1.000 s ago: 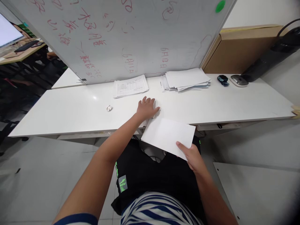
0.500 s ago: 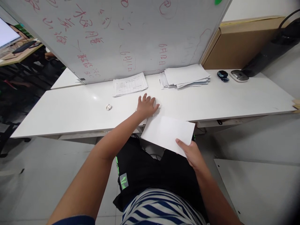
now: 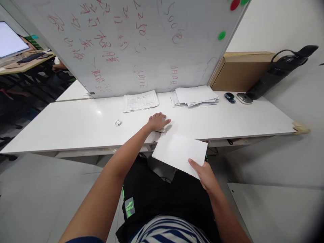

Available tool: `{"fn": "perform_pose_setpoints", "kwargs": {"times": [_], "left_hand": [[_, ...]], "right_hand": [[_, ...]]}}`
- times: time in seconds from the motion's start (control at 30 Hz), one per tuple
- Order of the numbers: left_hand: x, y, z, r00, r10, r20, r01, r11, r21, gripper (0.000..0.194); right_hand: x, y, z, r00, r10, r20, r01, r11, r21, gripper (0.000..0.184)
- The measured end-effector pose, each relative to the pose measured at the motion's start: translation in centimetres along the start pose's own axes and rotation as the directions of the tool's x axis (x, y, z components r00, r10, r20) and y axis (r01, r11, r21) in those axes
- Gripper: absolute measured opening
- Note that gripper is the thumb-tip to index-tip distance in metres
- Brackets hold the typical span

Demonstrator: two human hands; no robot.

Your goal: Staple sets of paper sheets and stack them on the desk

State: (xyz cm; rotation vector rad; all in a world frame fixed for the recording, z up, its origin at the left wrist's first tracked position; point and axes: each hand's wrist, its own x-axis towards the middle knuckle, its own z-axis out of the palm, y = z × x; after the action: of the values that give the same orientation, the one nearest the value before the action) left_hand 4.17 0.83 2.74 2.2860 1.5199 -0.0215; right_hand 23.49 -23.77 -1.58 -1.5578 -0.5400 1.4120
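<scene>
My right hand (image 3: pixel 205 173) pinches the near right corner of a white sheet of paper (image 3: pixel 179 152), thumb on top. The sheet is held over my lap, its far edge by the desk front; whether it is one sheet or several I cannot tell. Palm down, my left hand (image 3: pixel 157 122) lies at the desk's front part, fingers stretched forward and thumb apart. Something thin and pale shows at its lower edge, mostly hidden, and I cannot make out what it is. Left of that hand, a small white ring-shaped object (image 3: pixel 117 123) lies on the white desk (image 3: pixel 83 125).
Behind my hands lie a printed paper stack (image 3: pixel 141 101) and a blank-topped paper stack (image 3: pixel 196 96). A whiteboard (image 3: pixel 152 50) stands at the back. To the right are a dark watch (image 3: pixel 230 97), a mouse (image 3: pixel 244 98), a black bottle (image 3: pixel 275 74) and a cardboard box (image 3: pixel 240 72).
The camera view has tilted up, showing more of the whiteboard. My left hand's fingers, spread before, are closer together and the hand is nearer the desk's front edge. The right hand keeps its hold.
</scene>
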Motion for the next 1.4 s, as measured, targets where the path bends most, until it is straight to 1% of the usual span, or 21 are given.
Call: {"fn": "perform_pose_setpoints", "kwargs": {"times": [0.03,0.1,0.17,0.23,0.3,0.37,0.43,0.53,0.63,0.73,0.83,1.1,1.4], "left_hand": [[0.0,0.0,0.0,1.000,0.002,-0.002,-0.002,1.000,-0.006,0.074],[-0.2,0.1,-0.1,1.000,0.007,-0.007,-0.007,1.000,-0.014,0.072],[-0.4,0.1,-0.1,1.000,0.013,-0.017,-0.013,1.000,-0.012,0.071],[-0.4,0.2,-0.1,1.000,0.018,-0.025,-0.018,1.000,-0.003,0.071],[-0.5,0.2,-0.1,1.000,0.020,-0.024,-0.019,1.000,0.008,0.071],[-0.5,0.2,-0.1,1.000,0.021,-0.018,-0.021,1.000,0.013,0.072],[-0.5,0.2,-0.1,1.000,0.019,-0.017,-0.019,1.000,0.014,0.072],[-0.7,0.3,-0.1,0.999,0.018,-0.031,-0.017,1.000,0.012,0.070],[-0.8,0.5,-0.1,0.999,0.005,-0.035,-0.004,1.000,0.011,0.067],[-0.8,0.6,-0.1,1.000,-0.012,-0.022,0.012,1.000,0.010,0.065],[-0.8,0.6,-0.1,1.000,-0.016,-0.023,0.016,1.000,0.007,0.064],[-1.0,0.8,-0.2,1.000,-0.020,-0.024,0.021,1.000,0.002,0.065],[-1.2,0.9,-0.2,0.999,-0.021,-0.029,0.021,1.000,0.002,0.064]], "right_hand": [[-0.1,-0.1,-0.2,1.000,-0.013,-0.018,0.013,1.000,-0.007,0.046],[-0.4,-0.4,-1.0,0.992,-0.056,-0.110,0.052,0.998,-0.042,0.048],[-0.7,-0.8,-2.1,0.965,-0.116,-0.236,0.098,0.991,-0.090,0.050],[-1.1,-1.3,-3.4,0.924,-0.201,-0.326,0.171,0.978,-0.116,0.050],[-1.6,-2.0,-4.4,0.887,-0.297,-0.354,0.273,0.955,-0.118,0.051],[-2.4,-2.7,-5.1,0.857,-0.381,-0.347,0.362,0.924,-0.122,0.053],[-3.1,-3.4,-5.2,0.836,-0.429,-0.343,0.409,0.903,-0.131,0.056],[-3.9,-4.0,-4.8,0.818,-0.453,-0.355,0.435,0.890,-0.134,0.063],[-4.2,-4.2,-4.1,0.817,-0.474,-0.329,0.456,0.880,-0.136,0.066],[-3.9,-4.3,-3.4,0.836,-0.467,-0.288,0.445,0.884,-0.143,0.064],[-3.5,-4.4,-3.0,0.852,-0.447,-0.273,0.421,0.894,-0.152,0.061],[-3.4,-4.3,-2.9,0.847,-0.460,-0.267,0.438,0.888,-0.141,0.057],[-2.9,-4.2,-2.5,0.867,-0.420,-0.267,0.394,0.907,-0.147,0.050]]}}
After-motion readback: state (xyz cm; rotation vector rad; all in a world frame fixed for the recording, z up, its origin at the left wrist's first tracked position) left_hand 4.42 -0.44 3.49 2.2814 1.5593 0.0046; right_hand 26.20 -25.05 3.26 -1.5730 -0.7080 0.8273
